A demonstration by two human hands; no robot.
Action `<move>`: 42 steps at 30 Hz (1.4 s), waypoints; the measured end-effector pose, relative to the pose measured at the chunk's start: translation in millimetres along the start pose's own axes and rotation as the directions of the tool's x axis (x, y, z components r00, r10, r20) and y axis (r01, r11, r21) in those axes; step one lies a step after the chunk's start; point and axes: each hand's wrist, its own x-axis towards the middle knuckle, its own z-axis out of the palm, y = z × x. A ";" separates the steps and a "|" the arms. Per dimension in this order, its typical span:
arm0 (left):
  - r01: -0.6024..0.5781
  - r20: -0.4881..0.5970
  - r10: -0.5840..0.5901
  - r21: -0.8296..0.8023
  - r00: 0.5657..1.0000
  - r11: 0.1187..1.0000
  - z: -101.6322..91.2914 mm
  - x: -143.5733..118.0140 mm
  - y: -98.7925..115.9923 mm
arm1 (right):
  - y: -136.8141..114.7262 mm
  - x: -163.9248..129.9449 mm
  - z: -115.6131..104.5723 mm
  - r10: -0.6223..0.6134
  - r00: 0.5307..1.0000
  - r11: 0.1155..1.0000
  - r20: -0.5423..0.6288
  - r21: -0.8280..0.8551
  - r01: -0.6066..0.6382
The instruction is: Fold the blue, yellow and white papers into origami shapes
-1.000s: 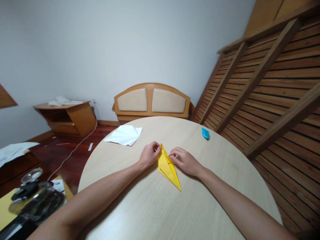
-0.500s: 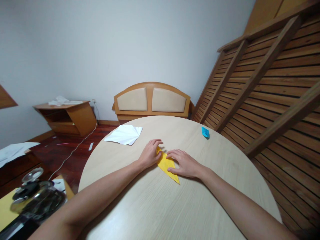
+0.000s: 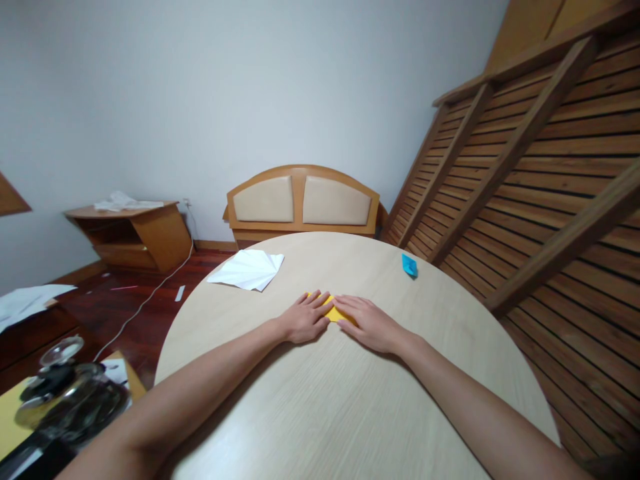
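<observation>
A folded sheet of yellow paper (image 3: 334, 315) lies on the round table, mostly covered by my hands. My left hand (image 3: 306, 319) rests flat on its left part, fingers stretched out and slightly spread. On the right part lies my right hand (image 3: 367, 322), also flat, with its fingers extended to the left. Only the middle of the paper and a bit of its far edge show between the hands; how its ends are folded is hidden.
The round light-wood table (image 3: 320, 413) fills the foreground. A creased white sheet (image 3: 247, 269) lies at its far left, a small folded blue paper (image 3: 409, 265) at its far right. A glass teapot (image 3: 75, 397) stands on a low surface at left. A slatted wooden panel (image 3: 540, 173) leans at right.
The yellow paper has turned from slanting toward me to lying more crosswise, and less of it shows. My left hand has flattened onto it, and my right hand now lies flat too.
</observation>
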 end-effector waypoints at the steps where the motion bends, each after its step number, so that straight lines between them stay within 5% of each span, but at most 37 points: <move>1: 0.002 0.021 -0.003 0.006 1.000 1.000 -1.1 -0.3 0.3 | -2.9 -0.4 2.0 -0.002 0.999 1.000 0.053 0.024 0.001; 7: 0.065 0.036 -0.067 0.041 0.997 0.997 -3.9 -0.4 -2.2 | 0.0 -4.1 3.8 0.100 0.962 0.990 0.254 0.068 -0.121; 15: 0.223 -0.161 -0.205 0.103 0.965 0.969 -0.9 -0.4 -9.2 | 17.3 -6.8 7.1 0.093 0.980 0.992 0.174 0.072 -0.107; 19: 0.059 -0.289 -0.044 0.044 0.956 0.997 -0.4 -0.3 -4.4 | 23.2 -7.5 8.1 0.063 0.991 0.997 0.116 0.034 -0.068; 25: -0.259 -0.196 0.249 -0.026 0.948 0.965 4.2 2.3 -0.4 | 27.8 -7.9 2.6 0.065 0.997 0.997 0.034 -0.044 -0.063; 30: -0.253 -0.165 0.245 -0.030 0.955 0.967 3.1 1.2 -3.8 | 20.3 -4.5 0.1 -0.046 0.998 0.997 -0.039 -0.062 0.043; 36: -0.323 -0.255 0.298 -0.059 0.920 0.945 -1.5 1.4 0.3 | 14.8 -0.9 -0.4 -0.090 0.987 0.996 -0.135 -0.011 0.089; 42: -0.172 -0.267 0.136 -0.117 0.954 0.978 1.8 0.7 -2.5 | 12.6 -1.7 -2.8 -0.056 0.989 0.998 -0.135 0.020 0.059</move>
